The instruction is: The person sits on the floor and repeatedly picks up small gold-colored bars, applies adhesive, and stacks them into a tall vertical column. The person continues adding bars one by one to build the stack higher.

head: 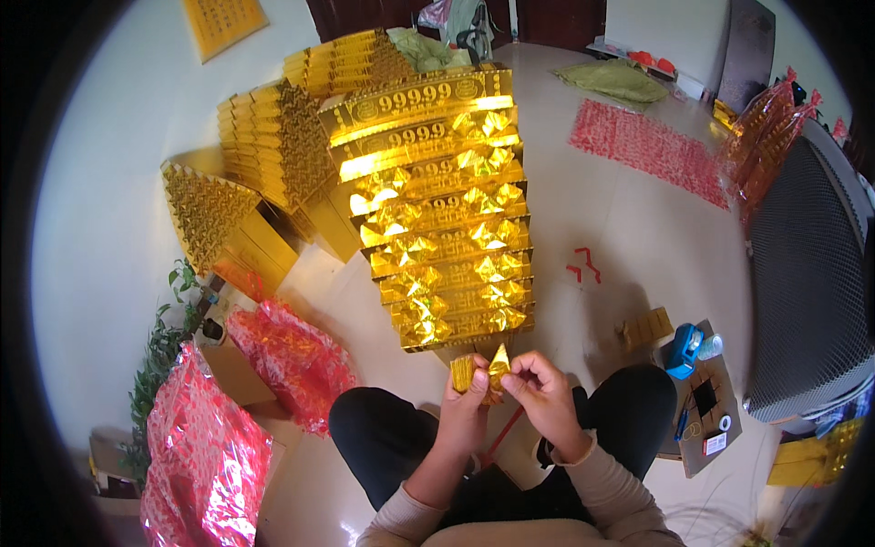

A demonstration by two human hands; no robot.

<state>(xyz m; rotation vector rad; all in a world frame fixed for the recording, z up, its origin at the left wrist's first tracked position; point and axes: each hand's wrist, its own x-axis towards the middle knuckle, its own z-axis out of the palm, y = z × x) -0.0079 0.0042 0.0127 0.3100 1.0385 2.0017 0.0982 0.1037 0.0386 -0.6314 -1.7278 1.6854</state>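
Observation:
Both hands are together above my lap. My left hand grips a small stack of gold foil paper between thumb and fingers. Between the two hands is a folded gold foil piece with a pointed tip, and my right hand pinches its right side. Just beyond my hands stands a tiered stack of gold printed cardboard boxes, stepped in rows. Folded gold foil ingots sit in a column on its right side, and more foil ingots run down its left side.
More stepped gold stacks stand at the left, near red-patterned plastic bags and a plant. At the right, a cardboard piece bears a blue tape dispenser, a pen and a tape roll, beside a dark mesh chair. Red strips lie on the floor.

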